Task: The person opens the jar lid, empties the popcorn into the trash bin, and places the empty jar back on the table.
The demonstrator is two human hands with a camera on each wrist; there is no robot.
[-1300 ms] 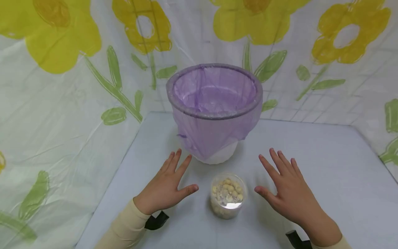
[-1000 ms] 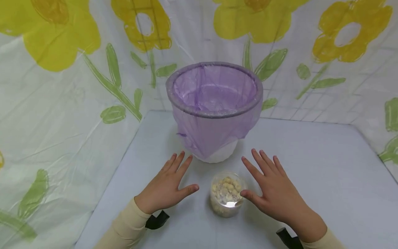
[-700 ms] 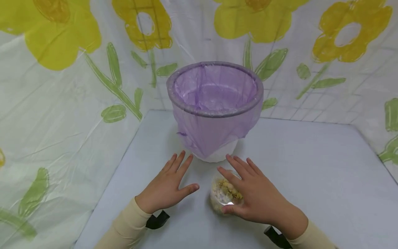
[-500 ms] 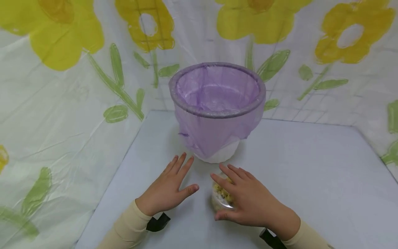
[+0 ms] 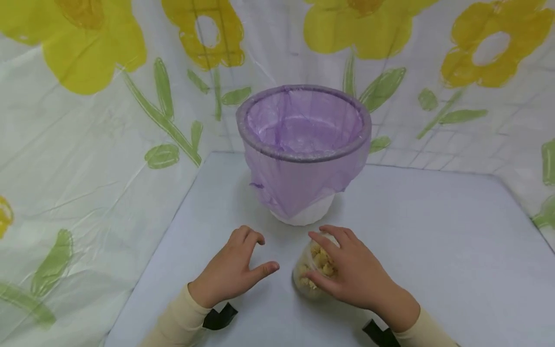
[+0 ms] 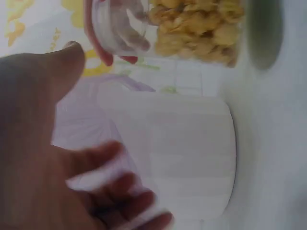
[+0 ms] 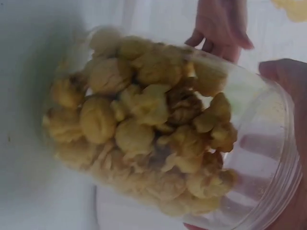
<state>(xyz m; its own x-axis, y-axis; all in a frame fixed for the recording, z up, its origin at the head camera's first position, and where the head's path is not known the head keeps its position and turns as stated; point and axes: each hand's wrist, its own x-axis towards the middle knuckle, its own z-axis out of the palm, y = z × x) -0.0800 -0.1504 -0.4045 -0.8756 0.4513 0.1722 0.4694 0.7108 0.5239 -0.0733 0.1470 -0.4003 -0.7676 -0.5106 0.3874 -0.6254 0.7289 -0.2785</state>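
Note:
A clear plastic jar of popcorn [image 5: 307, 279] leans over towards the right, low over the white table [image 5: 433, 241]. My right hand [image 5: 362, 277] grips it round its top, thumb on the near side and fingers on the far side. In the right wrist view the pale yellow popcorn [image 7: 139, 129] fills the lower part of the jar, below a clear ridged rim. My left hand [image 5: 230, 272] is held just left of the jar with its fingers loosely bent and nothing in them. In the left wrist view its fingers are blurred in front of the white bin [image 6: 182, 153].
Behind the hands stands the white bin, lined with a thin purple bag [image 5: 299, 183] folded over its grey rim [image 5: 303, 158]. A white plastic sheet printed with yellow flowers [image 5: 357, 26] hangs along the back and left of the table.
My right hand has come left onto the jar and taken hold of it; the jar has gone from upright to tilted. My left hand's fingers have gone from spread straight to bent.

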